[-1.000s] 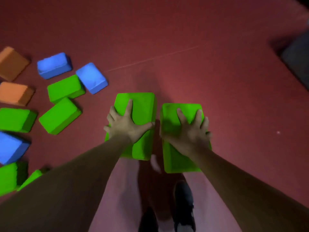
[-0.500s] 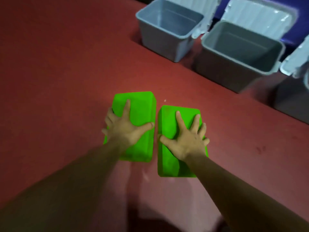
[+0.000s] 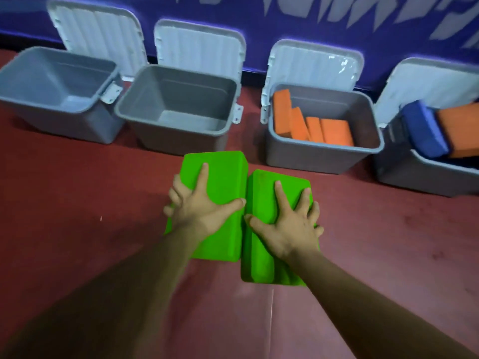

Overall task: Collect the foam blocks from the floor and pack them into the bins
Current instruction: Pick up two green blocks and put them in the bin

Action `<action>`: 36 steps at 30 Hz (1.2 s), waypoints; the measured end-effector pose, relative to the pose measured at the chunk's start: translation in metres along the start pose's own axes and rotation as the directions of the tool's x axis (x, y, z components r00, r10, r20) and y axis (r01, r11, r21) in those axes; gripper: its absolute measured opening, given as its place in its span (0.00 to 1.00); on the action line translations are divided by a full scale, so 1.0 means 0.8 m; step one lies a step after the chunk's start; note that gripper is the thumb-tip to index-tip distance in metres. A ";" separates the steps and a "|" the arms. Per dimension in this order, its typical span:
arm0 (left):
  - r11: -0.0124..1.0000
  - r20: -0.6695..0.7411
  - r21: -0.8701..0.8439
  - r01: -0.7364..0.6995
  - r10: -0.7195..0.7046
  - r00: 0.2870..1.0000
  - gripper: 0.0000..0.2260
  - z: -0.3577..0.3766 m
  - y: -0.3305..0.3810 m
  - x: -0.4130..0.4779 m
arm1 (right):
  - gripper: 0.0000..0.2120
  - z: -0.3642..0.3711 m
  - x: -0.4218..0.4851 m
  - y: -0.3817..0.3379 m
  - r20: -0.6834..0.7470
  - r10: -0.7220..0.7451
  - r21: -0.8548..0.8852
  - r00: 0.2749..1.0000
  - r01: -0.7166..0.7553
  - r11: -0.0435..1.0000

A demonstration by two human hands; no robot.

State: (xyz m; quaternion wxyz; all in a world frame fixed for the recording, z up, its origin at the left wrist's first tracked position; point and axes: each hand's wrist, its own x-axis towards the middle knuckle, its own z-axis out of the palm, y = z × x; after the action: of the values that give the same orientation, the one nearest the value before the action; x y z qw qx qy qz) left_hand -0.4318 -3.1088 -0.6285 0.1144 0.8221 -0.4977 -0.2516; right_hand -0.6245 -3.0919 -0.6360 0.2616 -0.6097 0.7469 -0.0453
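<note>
Left grip: closed on the left green foam block. The palm lies on the top face, the fingers are spread, the outer fingers hook over the block's left edge and the thumb sits near its right edge.

Right grip: closed on the right green foam block in a mirrored hold, with the thumb at the left edge and the little finger over the right edge.

Green blocks: centre of frame, side by side with long sides just beside each other. The left one sits slightly higher in frame. Both are seen against the red floor, just below the gap between the second and third bins.

Bins, upper frame, left to right, all grey with lids open:
- First bin: no blocks visible.
- Second bin: no blocks visible.
- Third bin: holds orange blocks standing on edge in a row.
- Fourth bin: cut off by the right edge, with a blue block and an orange block jutting above its rim.

Blue wall: top of frame, behind the lids, with blurred white lettering.
</note>
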 end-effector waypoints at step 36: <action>0.907 -0.066 0.369 -0.205 0.245 0.967 0.44 0.267 0.569 0.526 | 0.51 -0.207 0.706 0.220 -0.064 0.152 0.386 0.986 -0.116 0.915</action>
State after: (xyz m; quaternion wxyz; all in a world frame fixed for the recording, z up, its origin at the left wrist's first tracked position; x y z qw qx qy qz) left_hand -0.7317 -3.6823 -0.7358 0.0180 0.7789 -0.6196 -0.0954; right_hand -0.9222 -3.6172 -0.7513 0.3427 -0.4920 0.7750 -0.1997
